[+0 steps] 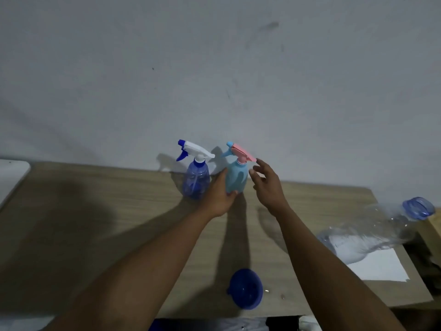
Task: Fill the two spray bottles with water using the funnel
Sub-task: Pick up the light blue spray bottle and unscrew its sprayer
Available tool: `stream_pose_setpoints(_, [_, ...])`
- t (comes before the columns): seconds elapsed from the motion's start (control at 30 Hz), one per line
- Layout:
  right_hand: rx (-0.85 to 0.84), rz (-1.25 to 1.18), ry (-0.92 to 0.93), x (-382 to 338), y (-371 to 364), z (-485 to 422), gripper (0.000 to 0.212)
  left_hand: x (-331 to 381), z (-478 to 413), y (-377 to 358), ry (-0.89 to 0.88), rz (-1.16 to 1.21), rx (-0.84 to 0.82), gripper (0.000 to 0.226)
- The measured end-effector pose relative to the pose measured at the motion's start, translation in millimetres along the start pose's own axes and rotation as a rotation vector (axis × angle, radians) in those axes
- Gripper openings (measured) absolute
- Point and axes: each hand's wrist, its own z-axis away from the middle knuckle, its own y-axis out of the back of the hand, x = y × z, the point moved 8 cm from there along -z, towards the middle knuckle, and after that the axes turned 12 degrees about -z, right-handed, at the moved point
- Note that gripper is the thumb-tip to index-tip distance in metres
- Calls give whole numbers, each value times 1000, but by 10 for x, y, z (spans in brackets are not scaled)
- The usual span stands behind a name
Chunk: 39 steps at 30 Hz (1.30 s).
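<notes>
Two spray bottles stand at the back of the wooden table (95, 211), near the wall. The left one is clear dark blue (196, 179) with a white and blue trigger head. The right one is light blue (236, 177) with a pink trigger head. My left hand (218, 197) grips the lower body of the light blue bottle. My right hand (268, 185) hovers just right of that bottle's neck, fingers spread, holding nothing. A dark blue funnel (245, 289) lies mouth-up near the table's front edge. A large clear water bottle (372, 232) with a blue cap lies on its side at the right.
A white sheet of paper (379, 266) lies under the water bottle at the right edge. A white object (12, 177) shows at the far left. The grey wall rises directly behind the spray bottles.
</notes>
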Motion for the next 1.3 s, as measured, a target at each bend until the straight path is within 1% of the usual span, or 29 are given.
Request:
stream_pose_setpoints(0.1, [-53,-6,49,-154,-90,-142,43,-105,-180,-85,11,-45,-43,78])
stream_pose_setpoints(0.23, [-59,30,95,-273,-108,-150,24,-155,-221,-110,-15,-61,-51,77])
stream_pose_setpoints(0.3, [-37,45,99,-272,-81,-114,20,-205,-186,-118,-19,-68,-64,75])
stream_pose_setpoints(0.37, [-34,73,111,-282,-60,-43,18,-216,-88,-108,-34,-75,-76,74])
stream_pose_setpoints(0.5, [-19,48,156,-523,78,250,21,-32,289,68,-129,-32,-24,72])
stream_pose_setpoints(0.57, [-21,5,175,-701,172,417,22,102,535,150,-168,48,-71,72])
stream_pose_setpoints(0.67, [-53,-43,180,-1010,274,677,23,332,915,304,-166,213,-152,82])
stream_pose_setpoints(0.77, [-83,-79,187,-1372,337,962,23,582,1268,478,-186,328,-188,81])
stream_pose_setpoints(0.9, [-110,-124,184,-1754,369,1324,25,890,1696,676,-241,351,-195,84])
stream_pose_setpoints(1.0, [-99,-149,174,-1928,418,1539,26,1082,1967,765,-265,364,-210,87])
stream_pose_setpoints(1.1, [-90,-230,199,-2072,449,1784,17,1207,2199,865,-275,398,-187,84])
stream_pose_setpoints(1.17, [-134,-284,230,-2145,429,1966,12,1240,2345,937,-282,390,-145,83])
stream_pose_setpoints(1.23, [-239,-309,249,-2195,373,2133,6,1233,2476,972,-287,387,-117,80])
stream_pose_setpoints(1.3, [-319,-273,239,-2209,334,2256,14,1225,2588,982,-282,389,-110,77])
